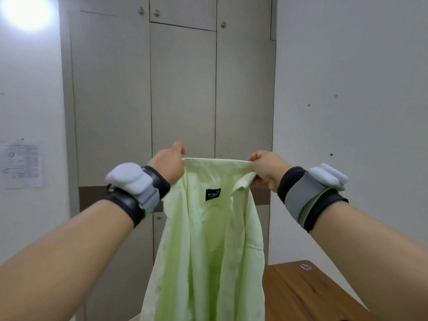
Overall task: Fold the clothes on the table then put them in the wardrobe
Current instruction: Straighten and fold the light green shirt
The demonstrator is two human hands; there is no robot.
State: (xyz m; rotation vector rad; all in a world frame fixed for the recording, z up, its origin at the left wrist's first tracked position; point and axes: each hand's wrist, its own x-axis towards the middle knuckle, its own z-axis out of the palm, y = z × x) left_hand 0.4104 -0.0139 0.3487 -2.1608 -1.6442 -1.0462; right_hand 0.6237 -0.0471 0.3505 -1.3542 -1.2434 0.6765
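Grey wardrobe [183, 89] doors fill twelve o'clock. A pale green shirt [208, 251] hangs at six o'clock, above the wooden tabletop [308, 295] at five. Left hand [168, 163] and right hand [267, 169] pinch its collar.

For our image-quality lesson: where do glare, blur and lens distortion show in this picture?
Head view: glare burns out the top-left corner; the left hand looks motion-blurred; the wide lens stretches both forearms; the shirt label's text is unreadable.
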